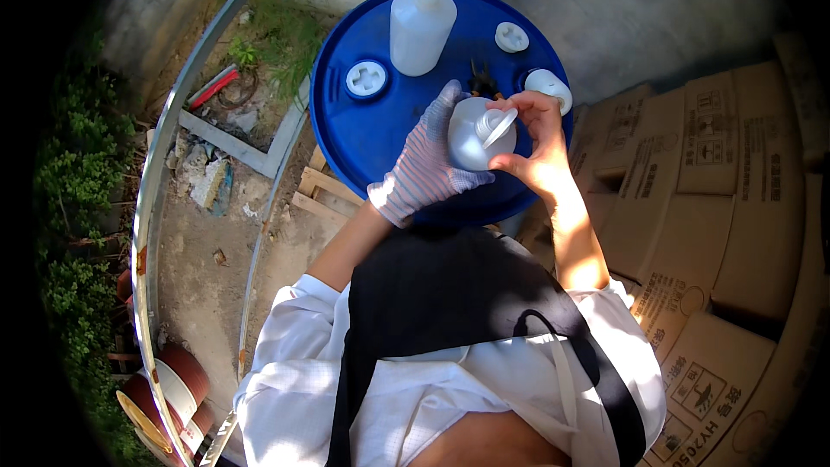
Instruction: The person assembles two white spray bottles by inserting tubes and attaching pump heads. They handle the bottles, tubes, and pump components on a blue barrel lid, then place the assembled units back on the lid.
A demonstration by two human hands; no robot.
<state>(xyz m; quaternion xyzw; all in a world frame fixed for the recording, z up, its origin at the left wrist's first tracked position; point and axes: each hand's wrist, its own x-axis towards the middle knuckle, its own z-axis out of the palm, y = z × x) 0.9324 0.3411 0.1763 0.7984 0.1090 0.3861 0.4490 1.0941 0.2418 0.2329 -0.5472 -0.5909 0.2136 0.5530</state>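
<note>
A white plastic bottle point(469, 149) is held over the blue drum, its threaded neck tilted to the right. My left hand point(424, 160), in a grey striped glove, wraps round the bottle's left side. At the neck, the bare thumb and fingers of my right hand point(540, 143) close round the edges of a round white lid point(501, 128), which sits slanted at the mouth. Whether the lid touches the rim I cannot tell. Farther back on the drum stands a white squeeze bottle point(422, 30) with a bent spout tube.
The blue drum's top point(346, 134) carries a white bung point(367, 79), another white bung point(512, 37), a white cylindrical piece point(549, 88) and a small dark object point(482, 79). Cardboard boxes point(666, 207) are stacked on the right. A curved metal rail point(145, 207) runs along the left.
</note>
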